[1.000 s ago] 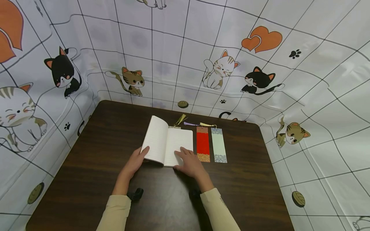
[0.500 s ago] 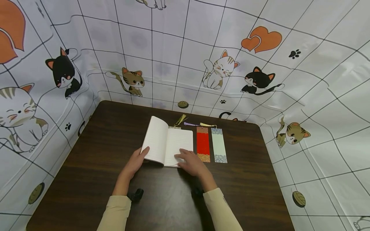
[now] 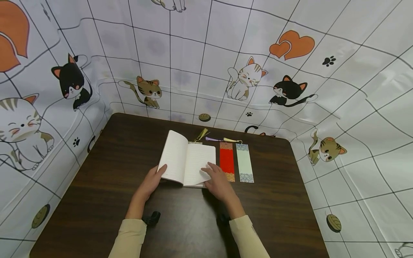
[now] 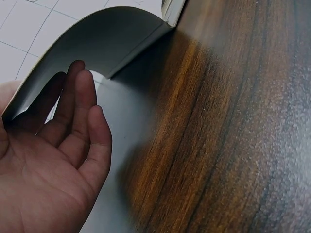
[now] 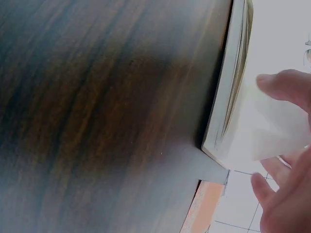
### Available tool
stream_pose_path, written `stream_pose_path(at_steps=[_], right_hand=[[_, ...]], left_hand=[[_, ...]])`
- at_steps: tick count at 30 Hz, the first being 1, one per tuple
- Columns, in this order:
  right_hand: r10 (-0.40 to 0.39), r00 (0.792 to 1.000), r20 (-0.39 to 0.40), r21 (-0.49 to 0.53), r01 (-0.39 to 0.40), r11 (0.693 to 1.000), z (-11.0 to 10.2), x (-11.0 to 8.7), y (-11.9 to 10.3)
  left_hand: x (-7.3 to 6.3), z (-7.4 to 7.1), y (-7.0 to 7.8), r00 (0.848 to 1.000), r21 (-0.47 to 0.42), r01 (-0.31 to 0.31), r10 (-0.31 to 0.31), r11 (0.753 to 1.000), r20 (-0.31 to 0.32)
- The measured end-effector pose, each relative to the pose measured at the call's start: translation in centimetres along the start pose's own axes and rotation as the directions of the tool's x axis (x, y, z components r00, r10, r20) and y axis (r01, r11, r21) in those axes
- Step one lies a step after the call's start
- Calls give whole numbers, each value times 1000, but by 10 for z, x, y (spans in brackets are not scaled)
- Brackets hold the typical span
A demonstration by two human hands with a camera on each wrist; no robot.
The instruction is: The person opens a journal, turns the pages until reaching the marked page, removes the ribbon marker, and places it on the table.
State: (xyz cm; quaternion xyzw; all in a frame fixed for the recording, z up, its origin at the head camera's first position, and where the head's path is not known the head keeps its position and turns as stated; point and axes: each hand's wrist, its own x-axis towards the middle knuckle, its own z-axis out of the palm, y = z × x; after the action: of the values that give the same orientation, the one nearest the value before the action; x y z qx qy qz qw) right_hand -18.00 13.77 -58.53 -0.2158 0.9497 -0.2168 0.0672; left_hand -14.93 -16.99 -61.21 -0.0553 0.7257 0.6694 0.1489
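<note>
An open notebook (image 3: 173, 157) with a dark cover lies on the brown table, its left half raised and bowed. My left hand (image 3: 151, 182) holds that half by its lower left edge, thumb on the page. In the left wrist view the left hand's fingers (image 4: 85, 90) are under the dark cover. At the lower right corner of the lined right page (image 3: 197, 165), my right hand (image 3: 221, 182) pinches a lifted page, with the thumb (image 5: 284, 87) on one face and the other fingers past its edge, partly hidden. More pages stay flat below.
Right of the notebook lie a red bookmark (image 3: 226, 159) with a purple tassel (image 3: 213, 138) and a pale green bookmark (image 3: 244, 161) with a yellow tassel (image 3: 230, 140). An olive tassel (image 3: 202, 134) and a bookmark end stick out behind the notebook. A cat-patterned sheet (image 3: 187, 50) hangs around the table (image 3: 271, 215).
My right hand has shifted a little to the right, and the lower right corner of the page has come up with it. The left hand and the notebook's left half have stayed put.
</note>
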Motion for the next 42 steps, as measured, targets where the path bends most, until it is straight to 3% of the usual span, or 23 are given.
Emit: stream_pose_path(at_steps=[5,9,13,15,18,23,29,34,42], right_hand=[[77,985,-154,87,-64,994,3,3,1],[78,970,-231,232,-23,972,8,12,-1],[115,978,-172,413,-35,910,12,19,-8],[144,984,-109,445,-81,892,15,21,-13],[143,989,-42,446,-110,888,18,23,-22],[32,999,-1,423,-28,906,25,28,-38],[-82,996,29,354,67,933,35,28,-52],[-96,994,53,257,79,963,39,26,-61],[-79,996,47,219,67,973,38,24,-70]], left_hand=[[-4,1,1,1000,-4,3,-3,1000,4],[-3,3,0,1000,2,5,-5,1000,7],[0,1,-1,1000,4,14,-14,1000,0],[2,0,0,1000,5,19,-18,1000,-6],[3,-1,2,1000,1,22,-22,1000,-4],[5,-1,4,1000,3,25,-25,1000,-11],[7,1,4,1000,28,-2,2,1000,-29],[6,1,5,999,14,-16,17,1000,-29],[2,0,7,999,-34,28,-28,999,-18]])
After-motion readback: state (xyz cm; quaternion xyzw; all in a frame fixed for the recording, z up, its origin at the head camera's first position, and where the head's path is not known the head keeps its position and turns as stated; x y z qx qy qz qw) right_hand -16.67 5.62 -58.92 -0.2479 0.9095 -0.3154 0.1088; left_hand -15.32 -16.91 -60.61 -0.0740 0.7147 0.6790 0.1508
